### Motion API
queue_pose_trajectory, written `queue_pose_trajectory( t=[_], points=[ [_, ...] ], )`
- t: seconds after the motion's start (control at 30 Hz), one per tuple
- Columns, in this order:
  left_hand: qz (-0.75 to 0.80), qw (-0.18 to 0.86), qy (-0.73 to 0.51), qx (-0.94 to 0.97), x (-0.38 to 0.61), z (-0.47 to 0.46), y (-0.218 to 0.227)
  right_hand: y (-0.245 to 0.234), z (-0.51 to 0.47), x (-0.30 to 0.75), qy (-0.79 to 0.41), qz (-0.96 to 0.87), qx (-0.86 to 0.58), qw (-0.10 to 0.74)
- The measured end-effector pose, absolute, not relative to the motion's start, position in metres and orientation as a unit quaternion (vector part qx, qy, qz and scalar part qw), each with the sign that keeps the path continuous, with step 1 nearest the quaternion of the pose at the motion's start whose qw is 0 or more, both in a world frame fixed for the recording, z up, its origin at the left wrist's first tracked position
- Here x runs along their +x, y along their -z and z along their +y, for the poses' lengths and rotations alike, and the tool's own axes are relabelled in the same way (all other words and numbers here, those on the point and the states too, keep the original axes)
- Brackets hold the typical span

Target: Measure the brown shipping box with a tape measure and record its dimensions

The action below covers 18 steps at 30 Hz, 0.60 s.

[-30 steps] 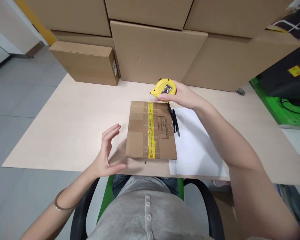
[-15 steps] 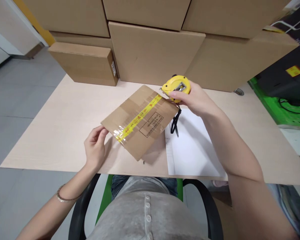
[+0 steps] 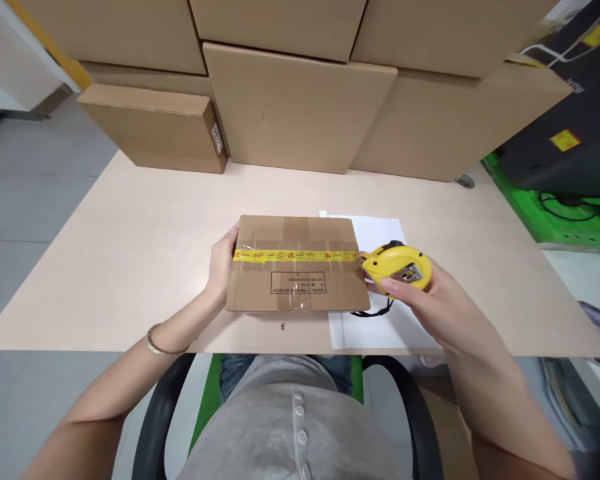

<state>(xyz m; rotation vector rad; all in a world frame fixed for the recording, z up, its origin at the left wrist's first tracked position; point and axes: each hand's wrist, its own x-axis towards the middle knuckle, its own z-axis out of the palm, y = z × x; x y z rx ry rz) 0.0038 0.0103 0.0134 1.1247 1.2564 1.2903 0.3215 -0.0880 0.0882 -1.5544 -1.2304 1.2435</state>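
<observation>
A flat brown cardboard box (image 3: 300,230) with a yellow printed tape strip lies level in front of me, its printed frame facing up. My left hand (image 3: 221,263) grips the box's left edge, its fingers partly hidden behind it. A yellow tape measure (image 3: 394,259) is held in my right hand (image 3: 425,293), close to the box's right edge. Some fingertips of that hand seem to touch the edge. From the tape measure hangs a black wrist strap (image 3: 375,312). White paper sheets (image 3: 385,337) lie under the box's right side and my right hand.
Large cardboard boxes (image 3: 300,110) are stacked along the back of the table (image 3: 150,233). A smaller carton (image 3: 150,130) stands at the back left. To the right, a black machine (image 3: 535,150) rests on a green base (image 3: 545,220).
The cardboard box has turned from a slant to square with the table and come lower. My right hand has moved down and right with the tape measure; my left hand has shifted along the box's left edge.
</observation>
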Motion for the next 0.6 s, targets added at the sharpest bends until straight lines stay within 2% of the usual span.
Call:
queue_pose_trajectory(
  t=[0.2,0.37,0.47,0.6],
  points=[
    [0.442,0.566,-0.544,0.434,-0.006,0.012,0.013,-0.084,-0.068,0.325,-0.446,-0.482,-0.648,0.384],
    [0.386,0.568,-0.492,0.535,-0.026,0.008,0.031,-0.105,-0.042,0.304,-0.417,-0.551,-0.598,0.406],
    [0.376,0.57,-0.459,0.569,-0.034,0.011,0.032,-0.114,-0.017,0.275,-0.437,-0.644,-0.514,0.36],
    [0.373,0.538,-0.446,0.61,-0.035,0.017,0.029,-0.117,0.02,0.226,-0.392,-0.776,-0.411,0.275]
  ],
)
